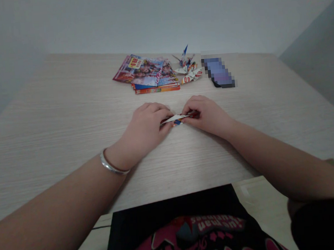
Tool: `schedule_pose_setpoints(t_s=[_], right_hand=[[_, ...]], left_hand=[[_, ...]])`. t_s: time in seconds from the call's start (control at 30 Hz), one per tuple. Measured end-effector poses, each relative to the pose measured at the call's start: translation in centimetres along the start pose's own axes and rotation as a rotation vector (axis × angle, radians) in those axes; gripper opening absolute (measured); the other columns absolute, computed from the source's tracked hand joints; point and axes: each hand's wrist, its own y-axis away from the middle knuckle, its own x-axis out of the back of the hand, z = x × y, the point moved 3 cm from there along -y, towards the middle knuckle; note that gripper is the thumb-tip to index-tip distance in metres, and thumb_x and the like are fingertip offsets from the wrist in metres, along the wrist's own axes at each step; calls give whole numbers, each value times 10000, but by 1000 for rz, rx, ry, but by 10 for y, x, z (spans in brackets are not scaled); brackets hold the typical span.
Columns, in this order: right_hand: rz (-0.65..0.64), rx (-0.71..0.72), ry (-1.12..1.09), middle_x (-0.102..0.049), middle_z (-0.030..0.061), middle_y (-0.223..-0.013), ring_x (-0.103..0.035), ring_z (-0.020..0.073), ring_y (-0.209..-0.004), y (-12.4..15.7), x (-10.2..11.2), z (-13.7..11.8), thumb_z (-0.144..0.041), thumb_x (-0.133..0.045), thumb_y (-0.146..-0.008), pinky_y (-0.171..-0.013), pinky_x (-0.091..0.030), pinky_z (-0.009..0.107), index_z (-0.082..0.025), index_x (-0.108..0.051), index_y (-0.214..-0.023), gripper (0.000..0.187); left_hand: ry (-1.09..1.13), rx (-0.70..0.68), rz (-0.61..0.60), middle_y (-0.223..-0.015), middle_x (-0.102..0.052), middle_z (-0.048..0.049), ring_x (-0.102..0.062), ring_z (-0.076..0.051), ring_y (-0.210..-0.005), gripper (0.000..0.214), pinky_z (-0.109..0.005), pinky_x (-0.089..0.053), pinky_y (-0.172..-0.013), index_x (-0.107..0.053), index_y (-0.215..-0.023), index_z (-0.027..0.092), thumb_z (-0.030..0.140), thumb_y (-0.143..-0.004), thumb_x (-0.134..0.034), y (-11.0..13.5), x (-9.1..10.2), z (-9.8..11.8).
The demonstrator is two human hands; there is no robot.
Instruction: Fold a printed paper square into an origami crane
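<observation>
The left hand (146,123) pinched one end of a small folded printed paper (174,118); a stack of glossy leaflets (148,75) lay beyond it. The paper sat mid-table between both hands. Folding seemed the step in hand, the next move calling for a firm, aligned crease. Origami cranes (190,70) stood farther off. The right hand (208,113) gripped the paper's right end, with a phone (219,72) at far right.
</observation>
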Motion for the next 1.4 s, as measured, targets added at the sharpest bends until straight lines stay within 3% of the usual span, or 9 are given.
schedule_pose_setpoints(t_s=[0.13,0.27,0.33,0.4,0.5,0.7,0.93,1.23,1.4], right_hand=[[5,-15,-92,-736,56,-976,-655,204,-926,1,1,-1,-205,-714,-830,-826,-490,340,-206,-667,-804,53],[15,-111,-135,-753,40,-989,-649,173,-829,2,0,-1,-182,-712,-806,-760,-503,319,-208,-703,-1001,197],[-8,-52,-126,-762,36,-996,-657,171,-854,2,-1,-4,-165,-682,-833,-799,-508,325,-211,-722,-1049,224],[-36,51,-80,-771,39,-980,-667,184,-922,1,-1,-6,-173,-656,-875,-876,-500,347,-215,-750,-978,146],[-44,83,-16,-770,39,-912,-667,195,-925,1,-1,-6,-206,-658,-899,-903,-487,362,-212,-755,-883,98],[-55,-55,4,-748,34,-867,-648,179,-861,-2,-2,-10,-215,-646,-919,-842,-470,326,-204,-729,-800,146],[-6,-209,-5,-760,24,-872,-635,160,-774,-3,-5,-9,-198,-655,-918,-727,-435,284,-200,-749,-919,94],[-60,-119,161,-711,85,-948,-606,200,-905,-7,-10,-11,-128,-598,-943,-839,-418,317,-148,-726,-912,133],[-136,-31,195,-665,78,-921,-569,214,-894,-6,-10,-11,-211,-653,-934,-817,-392,323,-153,-699,-897,82]], left_hand=[[4,2,-28,-1038,-772,-104,-675,-273,-993,211,-446,-526,-949,-738,-1023,156,265,-924,-588,-2,-1,-1],[16,-10,-71,-987,-764,-100,-667,-267,-955,197,-442,-517,-931,-731,-951,154,265,-928,-570,-3,-1,1],[28,-12,-53,-985,-760,-102,-666,-268,-954,187,-445,-515,-931,-727,-951,152,260,-923,-576,-2,0,2],[38,11,2,-991,-757,-97,-666,-259,-939,187,-432,-521,-907,-720,-1006,153,254,-911,-596,-1,1,1],[30,-7,7,-951,-753,-77,-663,-244,-905,163,-413,-521,-873,-722,-994,177,251,-914,-600,-1,0,1],[2,-68,-28,-921,-743,-94,-650,-257,-901,217,-439,-509,-884,-716,-861,170,266,-961,-548,-2,-2,2],[-31,9,-8,-981,-722,-104,-641,-262,-920,197,-412,-503,-848,-660,-1099,142,207,-925,-595,-1,-4,8],[-72,-49,-43,-1016,-709,-111,-620,-276,-968,150,-407,-482,-878,-673,-1069,144,218,-969,-589,-2,-7,8],[-135,-27,-110,-1010,-711,-117,-621,-285,-981,184,-409,-469,-899,-682,-1064,128,281,-971,-639,-4,-7,12]])
